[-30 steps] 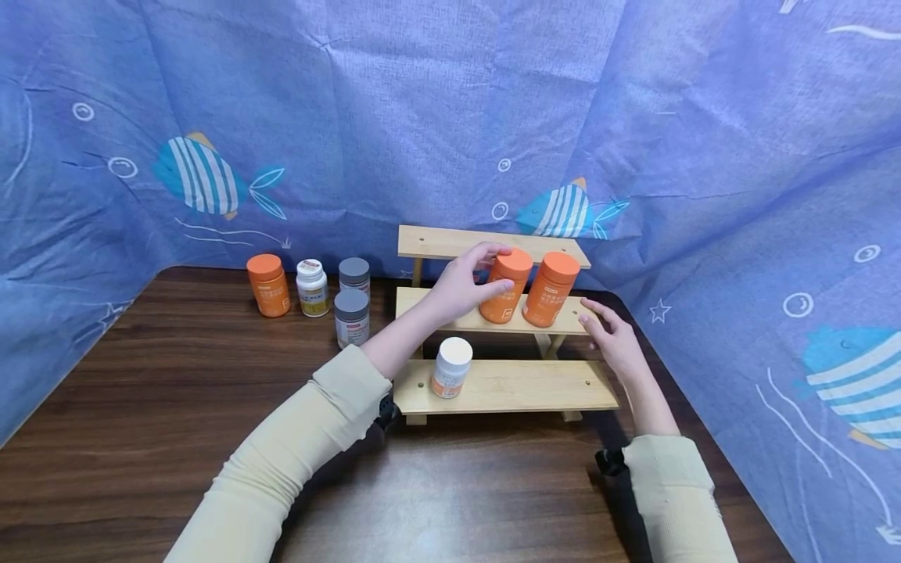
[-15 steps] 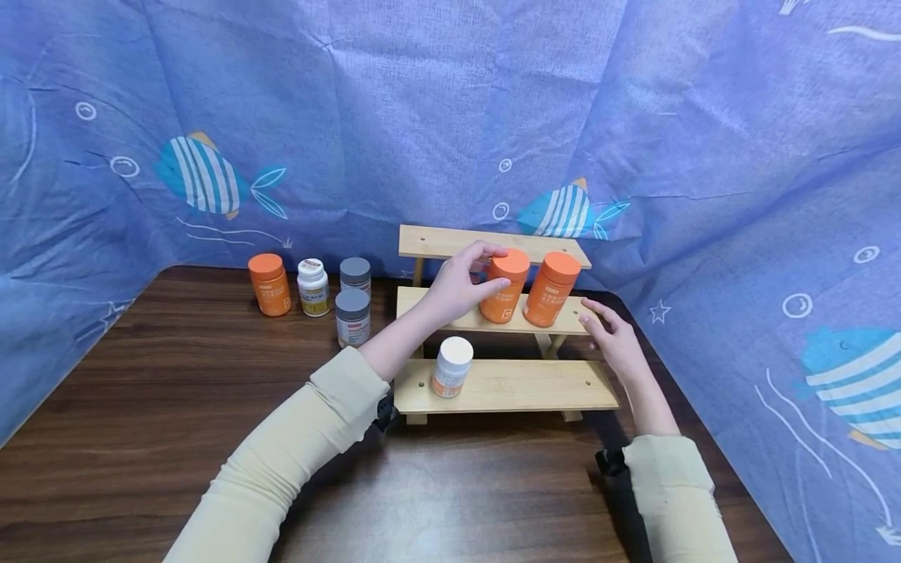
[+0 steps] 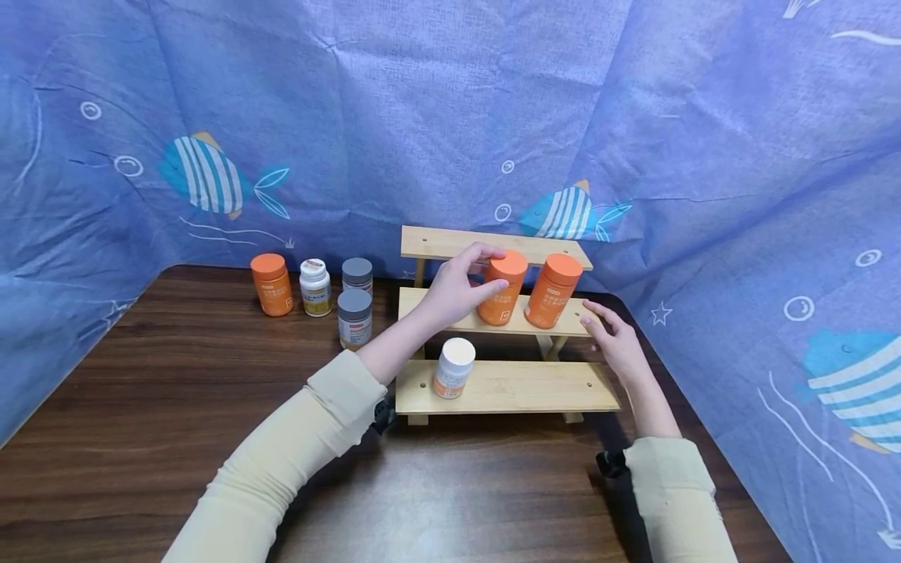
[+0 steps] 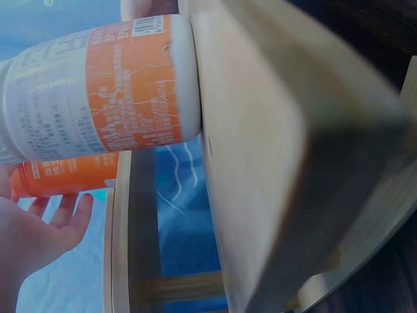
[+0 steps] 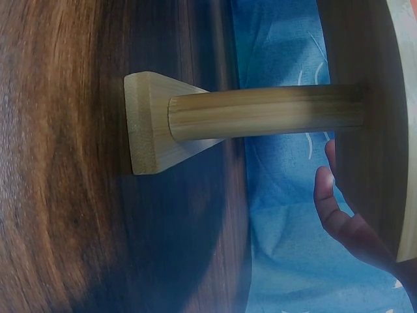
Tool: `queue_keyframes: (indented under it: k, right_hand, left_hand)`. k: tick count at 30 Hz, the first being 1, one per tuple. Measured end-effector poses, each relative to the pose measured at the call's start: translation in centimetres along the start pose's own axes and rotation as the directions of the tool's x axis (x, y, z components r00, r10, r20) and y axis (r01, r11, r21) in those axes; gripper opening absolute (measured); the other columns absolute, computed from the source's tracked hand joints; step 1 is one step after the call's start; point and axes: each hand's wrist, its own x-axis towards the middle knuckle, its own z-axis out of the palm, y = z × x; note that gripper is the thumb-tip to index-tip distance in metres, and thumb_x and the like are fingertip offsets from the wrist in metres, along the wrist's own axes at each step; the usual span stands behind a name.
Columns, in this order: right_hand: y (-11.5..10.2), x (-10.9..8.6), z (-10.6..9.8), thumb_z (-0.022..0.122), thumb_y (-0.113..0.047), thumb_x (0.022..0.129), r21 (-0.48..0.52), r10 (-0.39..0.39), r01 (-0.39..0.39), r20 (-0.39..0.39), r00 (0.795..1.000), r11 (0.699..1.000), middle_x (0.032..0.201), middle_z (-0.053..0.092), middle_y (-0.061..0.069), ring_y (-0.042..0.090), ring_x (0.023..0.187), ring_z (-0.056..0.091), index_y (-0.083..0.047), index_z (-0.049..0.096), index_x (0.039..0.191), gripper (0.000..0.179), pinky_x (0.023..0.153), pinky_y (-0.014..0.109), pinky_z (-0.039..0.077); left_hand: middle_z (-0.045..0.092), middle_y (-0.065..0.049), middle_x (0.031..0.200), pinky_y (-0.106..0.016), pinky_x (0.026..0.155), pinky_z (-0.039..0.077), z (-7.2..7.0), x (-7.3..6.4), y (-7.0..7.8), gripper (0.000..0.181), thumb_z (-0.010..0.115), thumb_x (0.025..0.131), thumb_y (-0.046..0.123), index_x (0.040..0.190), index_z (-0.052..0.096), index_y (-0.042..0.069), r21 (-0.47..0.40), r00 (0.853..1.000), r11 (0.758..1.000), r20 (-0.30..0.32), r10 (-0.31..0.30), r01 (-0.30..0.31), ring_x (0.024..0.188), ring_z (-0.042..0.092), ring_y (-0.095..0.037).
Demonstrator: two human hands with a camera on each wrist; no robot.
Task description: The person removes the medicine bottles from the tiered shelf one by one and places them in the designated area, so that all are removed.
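My left hand grips an orange bottle on the middle shelf, thumb in front and fingers behind its cap side. The left wrist view shows these fingers beside that bottle. A second orange bottle stands just to its right, a narrow gap between. At the right end of the middle shelf, my right hand holds the board; in the right wrist view some fingers hang just below its edge. A white bottle with an orange label band stands on the lowest shelf.
The three-step wooden rack has its top shelf at the back. On the dark table to the left stand another orange bottle, a white-capped bottle and two grey-capped bottles. A blue fish-print cloth hangs behind.
The gripped orange bottle has slid slightly left along the middle shelf, widening the gap to its neighbour. My left hand keeps its grip; the right hand stays at the shelf end.
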Motion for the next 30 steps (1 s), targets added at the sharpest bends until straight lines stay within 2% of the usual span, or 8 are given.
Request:
queue_keyframes:
  k: [8,13,18,23,26,30]
  right_hand:
    - [-0.2,0.0,-0.1,0.057,-0.034,0.094,0.008,0.006,-0.006,0.001,1.000,1.000,0.110,0.052,-0.005,0.008,0.072,0.054,-0.011,0.047,0.139,0.051,0.062,0.026,0.051]
    - [-1.4,-0.5,0.0,0.057,-0.026,0.095,0.043,0.011,-0.011,0.009,1.000,0.999,0.106,0.052,-0.001,0.007,0.073,0.053,-0.005,0.046,0.138,0.050,0.061,0.024,0.051]
    - [-2.3,-0.9,0.0,0.057,-0.023,0.095,0.054,0.007,-0.008,0.019,1.000,0.999,0.114,0.052,0.008,0.001,0.069,0.052,-0.001,0.045,0.138,0.050,0.060,0.022,0.050]
    - [-0.9,-0.3,-0.1,0.057,-0.032,0.095,0.026,0.013,-0.013,0.022,1.000,1.000,0.119,0.051,0.005,0.010,0.074,0.054,-0.008,0.046,0.140,0.052,0.063,0.026,0.051]
    - [-0.3,0.0,-0.1,0.056,-0.036,0.094,0.016,0.013,-0.013,0.018,1.000,1.000,0.121,0.050,0.003,0.013,0.078,0.054,-0.011,0.046,0.140,0.053,0.063,0.026,0.052]
    - [-0.1,0.0,-0.1,0.057,-0.037,0.094,0.018,0.008,-0.009,0.016,1.000,1.000,0.126,0.049,0.006,0.013,0.079,0.055,-0.012,0.046,0.140,0.053,0.063,0.026,0.051]
  left_hand:
    - [0.057,0.003,0.127,-0.028,0.082,0.052,-0.7,-0.5,0.7,0.038,0.069,0.087,0.021,0.122,0.056,0.018,-0.014,0.999,1.000,-0.020,-0.026,0.026,0.107,0.060,-0.017]
    - [0.057,0.004,0.126,-0.029,0.082,0.052,-1.0,-0.8,1.3,0.038,0.070,0.086,0.022,0.122,0.056,0.019,0.003,0.999,0.999,-0.027,-0.045,0.045,0.107,0.059,-0.016]
    - [0.058,0.004,0.125,-0.032,0.083,0.052,-1.3,-1.3,1.9,0.039,0.070,0.086,0.022,0.122,0.056,0.020,0.000,0.998,0.998,-0.024,-0.059,0.059,0.106,0.059,-0.016]
    - [0.059,0.004,0.124,-0.031,0.083,0.053,-1.5,-1.7,2.1,0.038,0.070,0.086,0.022,0.122,0.057,0.020,-0.013,0.998,0.998,-0.037,-0.057,0.057,0.105,0.059,-0.016]
    - [0.059,0.002,0.124,-0.036,0.085,0.053,-1.8,-2.0,2.2,0.038,0.070,0.086,0.022,0.122,0.057,0.019,-0.011,0.997,0.999,-0.050,-0.050,0.050,0.106,0.059,-0.018]
    - [0.059,0.000,0.126,-0.039,0.087,0.052,-2.3,-2.3,2.4,0.039,0.071,0.085,0.023,0.122,0.057,0.018,-0.007,0.997,0.998,-0.063,-0.055,0.054,0.107,0.059,-0.020]
